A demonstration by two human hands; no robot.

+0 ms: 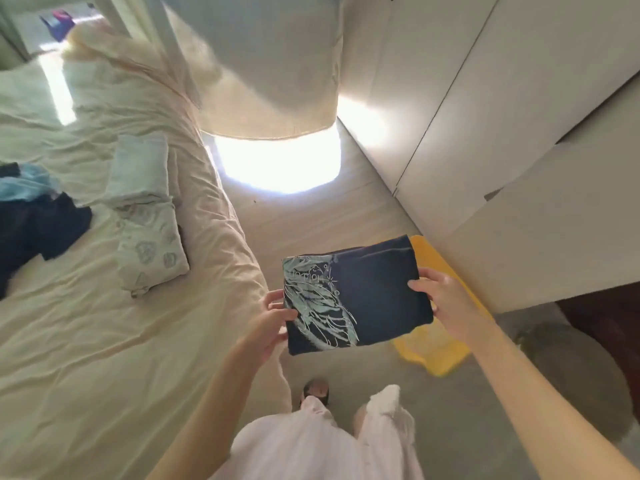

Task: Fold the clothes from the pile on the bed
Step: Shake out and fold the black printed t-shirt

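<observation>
A folded navy shirt (374, 292) with a pale teal feather print hangs in the air over the floor, just right of the bed's edge. My left hand (273, 323) grips its left side and my right hand (446, 303) grips its right side. On the cream bed (104, 341) lie two folded pieces: a pale blue one (140, 168) and, nearer to me, a white patterned one (152, 251). At the far left edge sits the loose pile of dark clothes (34, 230) and a light blue garment (24, 183).
A yellow plastic basket (436, 351) stands on the grey floor under the shirt, beside the white wardrobe doors (485, 133). A curtain (270, 64) hangs ahead with bright sunlight on the floor below it. My feet and white trousers (311, 445) are at the bottom.
</observation>
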